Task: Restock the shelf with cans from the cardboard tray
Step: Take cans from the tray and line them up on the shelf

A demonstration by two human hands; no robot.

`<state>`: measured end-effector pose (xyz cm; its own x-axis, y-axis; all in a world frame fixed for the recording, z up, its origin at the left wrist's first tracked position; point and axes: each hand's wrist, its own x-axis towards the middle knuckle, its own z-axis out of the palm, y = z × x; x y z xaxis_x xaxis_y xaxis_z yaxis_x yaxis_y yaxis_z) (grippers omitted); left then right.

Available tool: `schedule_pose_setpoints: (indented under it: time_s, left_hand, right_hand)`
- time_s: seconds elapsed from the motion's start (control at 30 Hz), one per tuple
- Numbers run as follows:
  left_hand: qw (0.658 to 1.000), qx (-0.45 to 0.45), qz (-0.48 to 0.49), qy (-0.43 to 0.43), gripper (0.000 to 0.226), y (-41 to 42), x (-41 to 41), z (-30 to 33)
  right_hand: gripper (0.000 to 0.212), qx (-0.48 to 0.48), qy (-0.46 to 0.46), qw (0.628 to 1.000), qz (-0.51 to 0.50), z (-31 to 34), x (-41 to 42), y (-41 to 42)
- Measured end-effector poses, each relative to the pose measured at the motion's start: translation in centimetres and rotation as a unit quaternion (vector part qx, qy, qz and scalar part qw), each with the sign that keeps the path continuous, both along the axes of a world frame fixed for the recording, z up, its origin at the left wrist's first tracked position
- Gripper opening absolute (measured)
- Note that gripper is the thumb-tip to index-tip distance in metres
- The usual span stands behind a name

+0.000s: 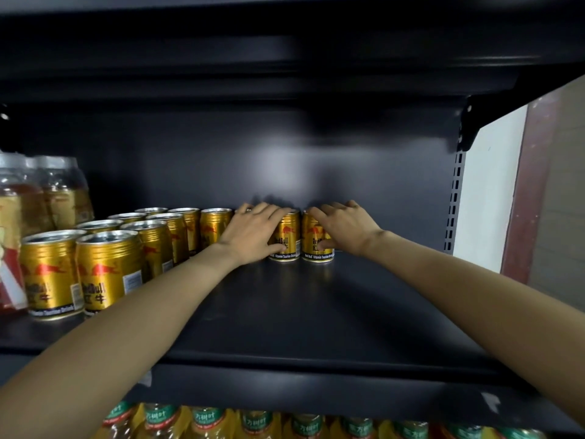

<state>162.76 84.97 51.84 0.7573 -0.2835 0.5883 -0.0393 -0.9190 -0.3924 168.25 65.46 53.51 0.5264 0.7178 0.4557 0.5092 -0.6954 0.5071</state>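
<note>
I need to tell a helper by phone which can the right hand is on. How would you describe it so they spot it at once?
On the dark shelf, follow the back row of gold cans rightward. The last can stands at the row's right end, under the right hand; only bare shelf lies to its right.

A retail shop aisle: dark metal gondola shelving [285,305] with a slotted upright [453,198], ranks of identical gold energy-drink cans [107,274] faced forward, jarred goods [60,191] at left, and green-labelled bottles [253,423] on the tier below.
</note>
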Motion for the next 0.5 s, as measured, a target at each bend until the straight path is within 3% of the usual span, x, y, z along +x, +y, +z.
schedule_pose_setpoints:
  time_s: [0.17, 0.37, 0.5]
  left_hand:
    - [0.999, -0.030, 0.003, 0.016, 0.079, -0.2, -0.2, -0.3]
    - [0.999, -0.013, 0.026, 0.039, 0.079, -0.9, -0.8, 0.2]
    - [0.999, -0.036, 0.011, 0.038, 0.068, -1.9, -2.9, 2.3]
  right_hand:
    - [0.074, 0.013, -0.002, 1.000, -0.014, -0.5, -0.4, 0.4]
    - [0.078, 0.067, 0.114, 0.991, 0.002, -0.4, -1.3, 0.2]
    - [0.075, 0.081, 0.110, 0.991, 0.010, 0.2, -3.6, -0.6]
